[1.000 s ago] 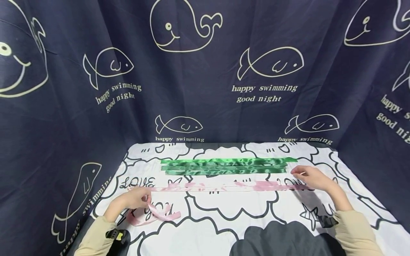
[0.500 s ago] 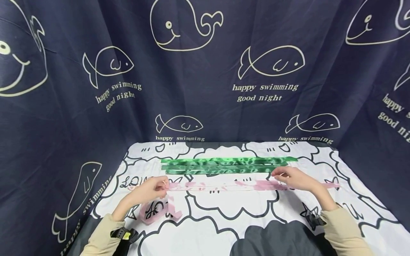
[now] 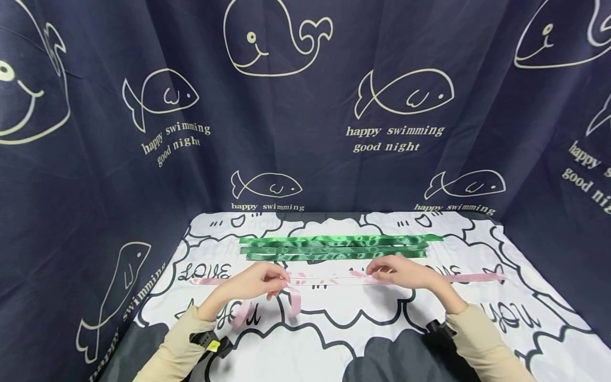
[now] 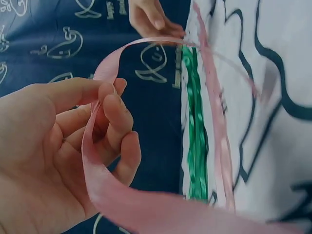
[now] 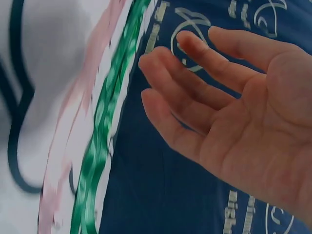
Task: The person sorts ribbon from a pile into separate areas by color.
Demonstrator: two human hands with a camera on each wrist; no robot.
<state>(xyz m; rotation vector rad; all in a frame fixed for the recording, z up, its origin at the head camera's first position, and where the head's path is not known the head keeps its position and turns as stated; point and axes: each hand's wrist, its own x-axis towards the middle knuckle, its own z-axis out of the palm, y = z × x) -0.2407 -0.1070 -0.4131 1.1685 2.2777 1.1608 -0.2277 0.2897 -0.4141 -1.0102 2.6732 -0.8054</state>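
Observation:
My left hand (image 3: pixel 255 281) pinches a pink satin ribbon (image 4: pixel 141 209) between thumb and fingertips. One tail of it (image 3: pixel 295 302) droops from the fingers, and a loop hangs below the palm. Behind that, a second pink ribbon (image 3: pixel 477 277) lies stretched sideways across the cloth, partly covered by both hands in the head view. My right hand (image 3: pixel 406 271) hovers over this flat ribbon with relaxed, bent fingers; in the right wrist view nothing is between them. Farther back, several green satin ribbons (image 3: pixel 334 248) lie side by side in parallel.
A white cloth (image 3: pixel 329 313) with black cloud outlines and lettering covers the table. Dark blue curtains (image 3: pixel 305 132) printed with fish and whales stand at the back and both sides. Dark grey patches (image 3: pixel 420 355) show at the table's near part.
My left hand has moved right along the flat ribbon, carrying the pink ribbon in its fingers. My right hand has come left toward the middle, uncovering the flat ribbon's right end.

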